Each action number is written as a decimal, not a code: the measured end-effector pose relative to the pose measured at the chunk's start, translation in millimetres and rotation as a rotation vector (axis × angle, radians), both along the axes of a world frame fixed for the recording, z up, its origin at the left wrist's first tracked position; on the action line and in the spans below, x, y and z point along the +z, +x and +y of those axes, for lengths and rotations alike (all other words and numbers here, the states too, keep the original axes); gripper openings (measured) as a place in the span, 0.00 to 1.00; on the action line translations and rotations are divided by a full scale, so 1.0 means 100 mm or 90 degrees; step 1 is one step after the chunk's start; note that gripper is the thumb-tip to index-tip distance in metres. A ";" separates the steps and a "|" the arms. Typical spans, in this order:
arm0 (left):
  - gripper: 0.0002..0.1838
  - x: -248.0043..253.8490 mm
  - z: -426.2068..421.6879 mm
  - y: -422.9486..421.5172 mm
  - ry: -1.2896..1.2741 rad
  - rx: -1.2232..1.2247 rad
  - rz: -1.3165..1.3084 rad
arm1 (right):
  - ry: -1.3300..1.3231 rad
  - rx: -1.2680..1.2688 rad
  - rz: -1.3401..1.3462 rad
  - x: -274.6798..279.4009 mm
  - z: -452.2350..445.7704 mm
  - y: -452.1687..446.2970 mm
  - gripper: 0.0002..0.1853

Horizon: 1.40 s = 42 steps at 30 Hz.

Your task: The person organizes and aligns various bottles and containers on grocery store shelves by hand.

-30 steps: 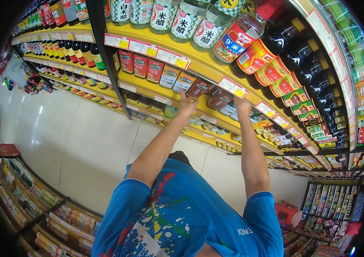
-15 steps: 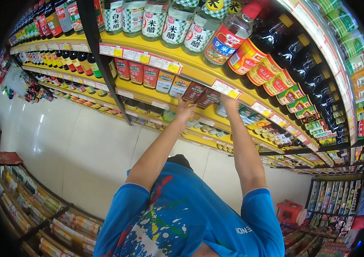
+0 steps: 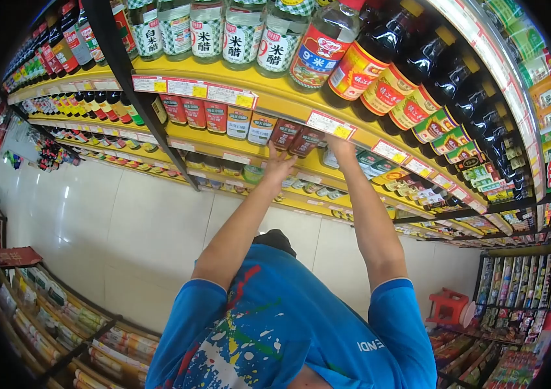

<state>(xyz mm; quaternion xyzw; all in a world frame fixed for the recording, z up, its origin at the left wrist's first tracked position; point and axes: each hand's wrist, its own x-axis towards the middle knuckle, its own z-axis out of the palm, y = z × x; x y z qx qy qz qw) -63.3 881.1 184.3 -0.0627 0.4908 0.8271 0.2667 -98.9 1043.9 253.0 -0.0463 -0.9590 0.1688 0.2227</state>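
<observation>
My left hand (image 3: 278, 166) is at the front of the second shelf, its thumb and fingers around the lower front of a bottle with a dark brown-red label (image 3: 284, 133). A second bottle with the same kind of label (image 3: 306, 142) stands against it on the right. My right hand (image 3: 341, 149) reaches in under the upper shelf's price rail, just right of this second bottle. Its fingers are hidden behind the rail and cannot be made out. To the left stand bottles with white-and-blue labels (image 3: 262, 129) and red-labelled ones (image 3: 216, 117).
Above, the yellow upper shelf (image 3: 275, 97) holds clear rice vinegar bottles (image 3: 241, 39) and dark bottles (image 3: 361, 78), with a price-tag rail (image 3: 331, 124) overhanging my hands. Lower shelves carry jars (image 3: 231, 167). Behind me are more racks (image 3: 61, 305) and a red stool (image 3: 447, 306).
The view has shifted slightly, so the shelves appear a little further left. Both hands stay at the brown-red labelled bottles; my right hand reaches slightly deeper under the rail.
</observation>
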 end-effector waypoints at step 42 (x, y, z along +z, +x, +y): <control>0.47 0.02 0.13 0.07 -0.016 -0.065 0.017 | 0.135 -0.177 0.080 0.06 0.58 0.41 0.17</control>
